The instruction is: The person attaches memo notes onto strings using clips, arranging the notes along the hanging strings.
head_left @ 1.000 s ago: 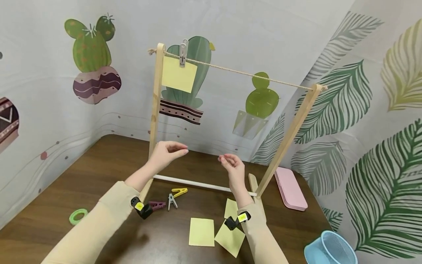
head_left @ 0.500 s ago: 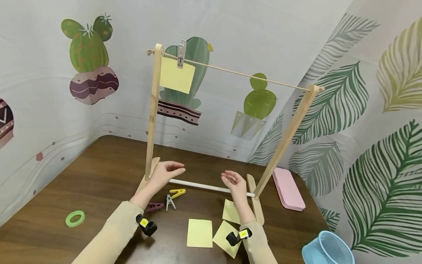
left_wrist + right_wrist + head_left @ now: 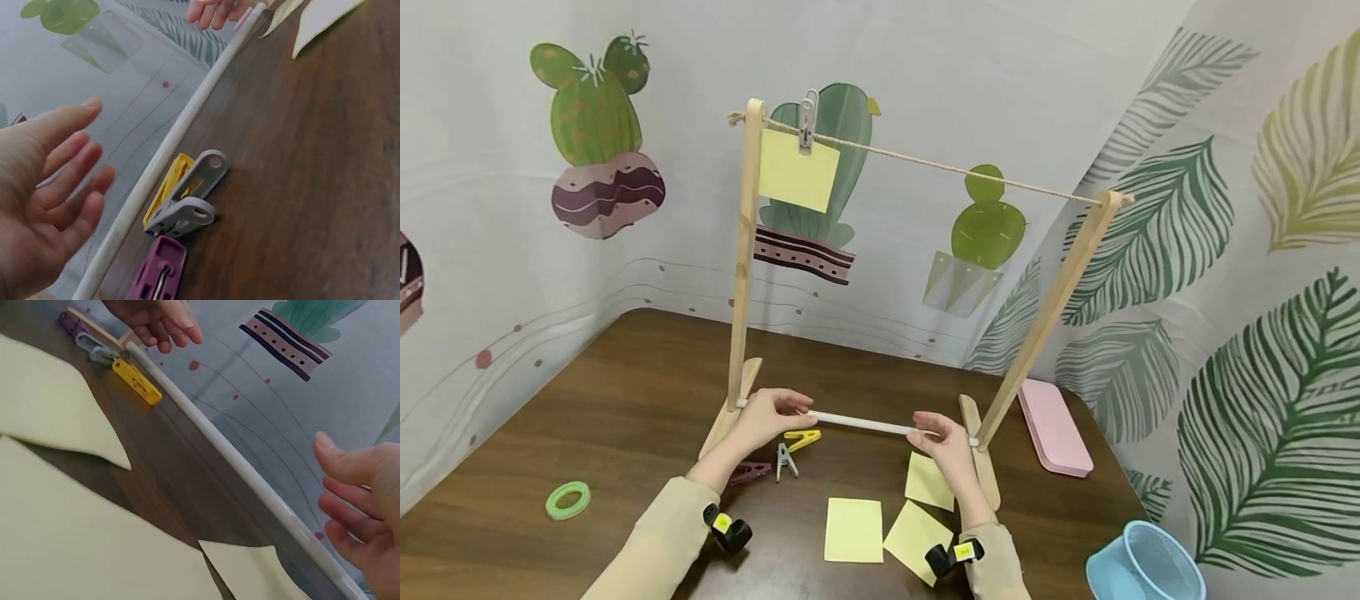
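My left hand [image 3: 767, 419] hovers by the left part of a white rod [image 3: 865, 424], its fingers loosely bent. In the left wrist view a gap shows between that hand [image 3: 44, 206] and the rod [image 3: 165, 150]. Toward the rod's right end is my right hand [image 3: 947, 450], also relaxed and holding nothing. The rod joins the feet of a wooden frame [image 3: 742, 267]. From the frame's rope [image 3: 925, 159] hangs a yellow paper note [image 3: 797, 175], gripped by a grey clothespin [image 3: 807, 125]. Yellow [image 3: 803, 437], grey [image 3: 786, 461] and purple clothespins [image 3: 159, 269] lie beside my left hand.
Three yellow paper notes [image 3: 853, 531] lie on the brown table [image 3: 647, 400], two of them near my right forearm. A green ring [image 3: 568, 500] is at the left. A pink case [image 3: 1055, 427] and a blue mesh basket [image 3: 1161, 567] stand to the right.
Both hands have come down from above the rod to its level. The right hand has also shifted slightly right. The clipped note, clothespins and loose notes stay in place.
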Available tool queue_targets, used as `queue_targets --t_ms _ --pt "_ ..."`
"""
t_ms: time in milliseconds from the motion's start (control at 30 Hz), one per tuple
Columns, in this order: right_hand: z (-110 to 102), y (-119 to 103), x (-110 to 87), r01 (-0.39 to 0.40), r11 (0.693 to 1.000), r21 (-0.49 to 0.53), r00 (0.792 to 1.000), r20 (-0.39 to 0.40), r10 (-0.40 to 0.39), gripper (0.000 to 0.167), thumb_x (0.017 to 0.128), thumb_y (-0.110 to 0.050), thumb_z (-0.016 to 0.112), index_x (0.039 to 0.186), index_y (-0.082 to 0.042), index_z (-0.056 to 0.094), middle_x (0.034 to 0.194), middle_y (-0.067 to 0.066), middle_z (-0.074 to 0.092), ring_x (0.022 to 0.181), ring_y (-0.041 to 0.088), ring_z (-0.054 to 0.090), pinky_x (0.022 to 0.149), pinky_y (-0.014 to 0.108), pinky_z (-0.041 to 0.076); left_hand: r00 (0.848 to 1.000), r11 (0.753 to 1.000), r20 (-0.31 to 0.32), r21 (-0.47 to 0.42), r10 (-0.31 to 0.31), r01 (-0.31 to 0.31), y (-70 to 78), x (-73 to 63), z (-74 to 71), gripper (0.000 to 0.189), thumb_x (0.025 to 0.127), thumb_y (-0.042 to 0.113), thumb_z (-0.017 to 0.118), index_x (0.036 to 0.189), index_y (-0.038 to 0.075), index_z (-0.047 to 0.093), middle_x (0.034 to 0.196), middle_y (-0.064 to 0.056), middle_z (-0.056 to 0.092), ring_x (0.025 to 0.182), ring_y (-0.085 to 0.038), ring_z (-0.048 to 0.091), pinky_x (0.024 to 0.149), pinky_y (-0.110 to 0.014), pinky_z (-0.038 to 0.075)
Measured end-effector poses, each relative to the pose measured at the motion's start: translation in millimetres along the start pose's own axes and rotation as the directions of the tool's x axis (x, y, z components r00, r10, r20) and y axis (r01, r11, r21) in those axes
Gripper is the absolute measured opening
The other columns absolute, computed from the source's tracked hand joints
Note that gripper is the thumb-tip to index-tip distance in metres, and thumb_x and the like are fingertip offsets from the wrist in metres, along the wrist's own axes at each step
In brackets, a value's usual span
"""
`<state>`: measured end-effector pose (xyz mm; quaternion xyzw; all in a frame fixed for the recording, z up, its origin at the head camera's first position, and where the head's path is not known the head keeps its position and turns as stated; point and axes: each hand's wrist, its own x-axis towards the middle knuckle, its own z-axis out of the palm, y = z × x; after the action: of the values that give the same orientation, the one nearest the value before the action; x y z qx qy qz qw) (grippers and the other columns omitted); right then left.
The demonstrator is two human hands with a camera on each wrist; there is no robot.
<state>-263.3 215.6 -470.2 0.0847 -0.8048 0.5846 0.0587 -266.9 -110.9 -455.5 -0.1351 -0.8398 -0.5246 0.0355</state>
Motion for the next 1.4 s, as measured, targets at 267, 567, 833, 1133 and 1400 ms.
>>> queue_targets --t_ms 267,567,833,1133,1400 --pt "-8 2 -3.3 0.074 0.975 -0.208 0.995 0.074 -0.06 0.039 0.078 -0.008 0.081 0.114 0.001 0.069 0.109 0.017 0.069 0.098 0.029 0.063 0.085 0.033 0.052 0.999 0.999 0.043 0.031 -0.02 0.019 1.9 -5.4 -1.1 0.043 0.079 0.018 0.082 0.115 -0.002 0.069 0.109 -0.017 0.072 0.098 -0.029 0.067 0.079 -0.039 0.055" --pt "-16 3 -5.0 0.142 0.929 -0.341 0.986 0.136 -0.1 0.035 0.074 -0.008 0.084 0.107 -0.003 0.073 0.098 0.013 0.069 0.089 0.024 0.061 0.075 0.027 0.05 0.994 0.995 0.093 0.093 -0.051 0.042 -2.5 -4.4 1.2 0.044 0.076 0.017 0.084 0.114 -0.001 0.07 0.112 -0.017 0.071 0.105 -0.034 0.064 0.09 -0.048 0.051" --pt "-25 2 -6.9 0.171 0.882 -0.44 0.968 0.241 -0.068 0.041 0.072 -0.014 0.085 0.11 -0.002 0.072 0.102 0.008 0.069 0.097 0.026 0.06 0.085 0.039 0.05 0.991 0.99 0.112 0.131 -0.074 0.059 -4.0 -5.9 -1.3 0.045 0.075 0.014 0.084 0.113 -0.004 0.069 0.112 -0.02 0.07 0.105 -0.037 0.063 0.09 -0.05 0.051" --pt "-33 1 -8.3 0.22 0.822 -0.526 0.935 0.355 -0.023 0.057 0.068 -0.02 0.088 0.119 -0.003 0.069 0.116 0.014 0.066 0.111 0.037 0.061 0.095 0.051 0.049 0.991 0.988 0.106 0.142 -0.082 0.066 -1.4 -4.6 -6.1 0.047 0.074 0.014 0.084 0.114 -0.007 0.067 0.111 -0.022 0.069 0.104 -0.037 0.064 0.087 -0.047 0.053" --pt "-37 4 -10.6 0.283 0.78 -0.559 0.903 0.429 -0.021 0.071 0.062 -0.02 0.091 0.124 0.001 0.065 0.124 0.017 0.061 0.117 0.037 0.056 0.099 0.051 0.044 0.982 0.979 0.141 0.176 -0.126 0.1 0.4 -7.5 -2.6 0.05 0.072 0.015 0.085 0.116 -0.004 0.068 0.112 -0.021 0.069 0.104 -0.036 0.064 0.086 -0.046 0.052"
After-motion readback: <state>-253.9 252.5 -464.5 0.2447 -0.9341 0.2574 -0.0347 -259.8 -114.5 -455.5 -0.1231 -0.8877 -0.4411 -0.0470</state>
